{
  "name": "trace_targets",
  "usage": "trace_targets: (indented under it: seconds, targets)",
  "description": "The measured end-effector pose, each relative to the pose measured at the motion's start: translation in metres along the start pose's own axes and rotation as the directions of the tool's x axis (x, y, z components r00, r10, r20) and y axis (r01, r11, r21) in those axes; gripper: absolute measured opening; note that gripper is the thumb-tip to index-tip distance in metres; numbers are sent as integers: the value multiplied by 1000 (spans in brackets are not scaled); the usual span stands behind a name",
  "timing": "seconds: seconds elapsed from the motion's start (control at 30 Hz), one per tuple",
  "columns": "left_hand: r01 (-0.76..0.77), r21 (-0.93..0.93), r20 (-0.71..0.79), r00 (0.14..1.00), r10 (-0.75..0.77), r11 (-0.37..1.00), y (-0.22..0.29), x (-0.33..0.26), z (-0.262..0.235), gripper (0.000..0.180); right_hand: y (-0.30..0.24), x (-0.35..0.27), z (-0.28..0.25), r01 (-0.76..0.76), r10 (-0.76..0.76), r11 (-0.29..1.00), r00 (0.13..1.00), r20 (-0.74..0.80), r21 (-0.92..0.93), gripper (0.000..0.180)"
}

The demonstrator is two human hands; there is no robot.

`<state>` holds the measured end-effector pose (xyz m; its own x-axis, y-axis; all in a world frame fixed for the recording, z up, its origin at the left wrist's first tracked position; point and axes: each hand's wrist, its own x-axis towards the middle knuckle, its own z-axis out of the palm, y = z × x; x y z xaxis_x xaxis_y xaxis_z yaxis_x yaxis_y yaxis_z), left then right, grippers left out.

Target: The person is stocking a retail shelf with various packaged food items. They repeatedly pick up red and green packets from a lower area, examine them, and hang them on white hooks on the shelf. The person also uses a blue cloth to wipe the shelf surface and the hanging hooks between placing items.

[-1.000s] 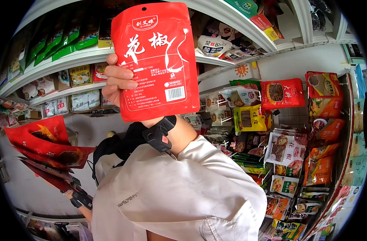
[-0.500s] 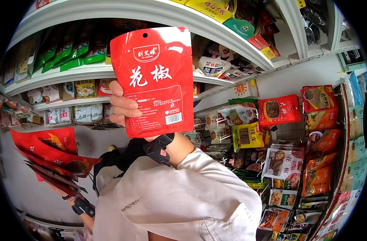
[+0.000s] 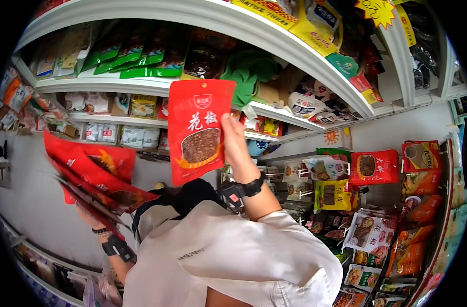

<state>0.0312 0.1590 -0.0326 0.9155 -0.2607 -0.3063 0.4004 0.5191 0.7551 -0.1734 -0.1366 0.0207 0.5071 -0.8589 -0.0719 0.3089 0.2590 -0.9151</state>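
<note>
Pouch flipped, window side facing you!
Your right hand (image 3: 233,146) grips the red pouch (image 3: 198,130) up before the shelves (image 3: 141,84); left hand (image 3: 93,220) fingers clutch a fan of red packets (image 3: 93,171).

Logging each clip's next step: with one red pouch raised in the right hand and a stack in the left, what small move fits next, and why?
Probably bring the red pouch down onto the fanned stack of red pouches in the left hand. The right hand holds it raised before the shelves, its window side facing the camera, and it looks like the same kind as those.
</note>
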Motion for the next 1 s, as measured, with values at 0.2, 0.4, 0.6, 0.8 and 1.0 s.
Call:
trace_targets:
  seconds: [0.2, 0.4, 0.6, 0.8, 1.0]
  targets:
    - [68, 22, 105, 992, -70, 997, -3, 37, 26, 53, 7, -8, -15, 253, -349, 882, 917, -192, -397, 31]
    - [194, 194, 402, 878, -259, 961, -46, 88, 82, 52, -66, -65, -13, 432, -759, 612, 555, -340, -662, 30]
    - [361, 294, 556, 689, -466, 885, -86, 107, 113, 51, -123, -172, -75, 163, -874, 481, 3, -487, -862, 37]
    - [427, 341, 611, 577, -542, 838, -95, 96, 122, 50, -193, -262, -148, -83, -892, 391, -281, -354, -917, 35]
    - [465, 350, 629, 527, -572, 813, -96, 95, 121, 49, -220, -264, -178, -302, -915, 355, -307, -262, -885, 38]
